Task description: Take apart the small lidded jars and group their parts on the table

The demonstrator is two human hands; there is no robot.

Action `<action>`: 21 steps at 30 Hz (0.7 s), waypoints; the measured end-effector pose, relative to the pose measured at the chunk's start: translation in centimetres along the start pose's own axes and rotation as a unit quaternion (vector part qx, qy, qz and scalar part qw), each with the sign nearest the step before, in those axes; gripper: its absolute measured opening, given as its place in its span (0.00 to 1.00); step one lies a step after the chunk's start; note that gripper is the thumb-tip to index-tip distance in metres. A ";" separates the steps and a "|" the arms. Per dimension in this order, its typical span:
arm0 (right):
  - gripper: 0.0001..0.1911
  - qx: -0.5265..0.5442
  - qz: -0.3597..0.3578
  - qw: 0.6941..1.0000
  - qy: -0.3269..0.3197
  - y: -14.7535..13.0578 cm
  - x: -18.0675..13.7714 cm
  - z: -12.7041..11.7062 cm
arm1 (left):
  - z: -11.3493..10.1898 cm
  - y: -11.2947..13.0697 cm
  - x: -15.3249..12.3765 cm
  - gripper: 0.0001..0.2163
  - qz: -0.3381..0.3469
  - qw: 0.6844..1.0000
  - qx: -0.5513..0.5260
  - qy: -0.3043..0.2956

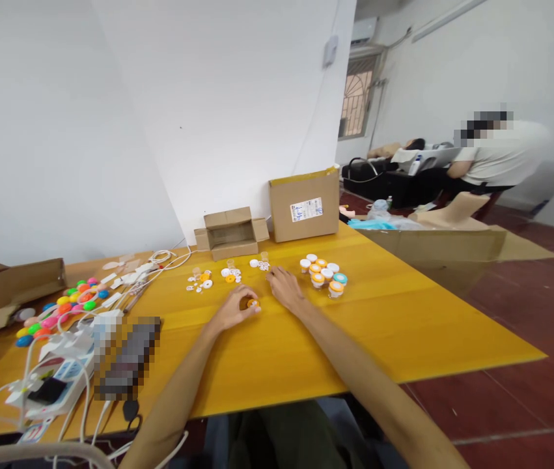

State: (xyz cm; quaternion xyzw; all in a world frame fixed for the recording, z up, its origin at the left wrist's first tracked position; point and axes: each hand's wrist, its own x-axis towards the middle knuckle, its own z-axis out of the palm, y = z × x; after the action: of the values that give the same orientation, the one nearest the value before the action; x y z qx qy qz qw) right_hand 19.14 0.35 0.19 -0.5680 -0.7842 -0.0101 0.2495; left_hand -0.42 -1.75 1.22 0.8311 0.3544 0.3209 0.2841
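Observation:
My left hand is curled on the yellow table around a small orange-rimmed round piece, thumb and fingers closed on its sides. Part of that piece is hidden by the fingers. To its right, my right hand reaches forward, palm down, fingers stretched out near a small pile of white parts. Nothing shows in those fingers. Beyond the hands lie more piles, one of white and orange rings and another at the left. Several clear tubs with white, orange and teal lids stand grouped at the right.
An opened cardboard box and a closed, labelled carton stand at the back. Leftward are a power strip with cables, a blurred dark device and colourful balls. Another person sits in the background at right.

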 end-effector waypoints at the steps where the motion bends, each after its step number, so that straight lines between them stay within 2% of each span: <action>1: 0.17 -0.007 0.005 1.000 -0.007 -0.1 -0.1 -0.1 | -0.1 0.0 0.0 0.07 0.004 1.000 0.011 -0.008; 9: 0.18 -0.068 0.045 0.996 -0.046 -1.0 -0.8 -1.7 | -0.3 -0.1 -0.2 0.09 0.020 0.998 0.053 -0.040; 14: 0.17 -0.064 0.025 0.997 -0.044 -1.2 -1.1 -2.2 | -0.2 -0.2 -0.1 0.08 0.030 0.997 0.062 -0.040; 21: 0.15 -0.058 0.000 0.997 -0.042 -1.0 -1.1 -1.5 | -0.2 -0.1 -0.2 0.07 0.034 0.996 0.071 -0.035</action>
State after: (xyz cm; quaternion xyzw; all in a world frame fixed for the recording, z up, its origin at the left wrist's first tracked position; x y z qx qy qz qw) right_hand 19.10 -1.46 1.32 -0.5816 -0.7921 -0.0317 0.1825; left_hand -0.69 -1.78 1.17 0.8714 0.3375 0.2753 0.2257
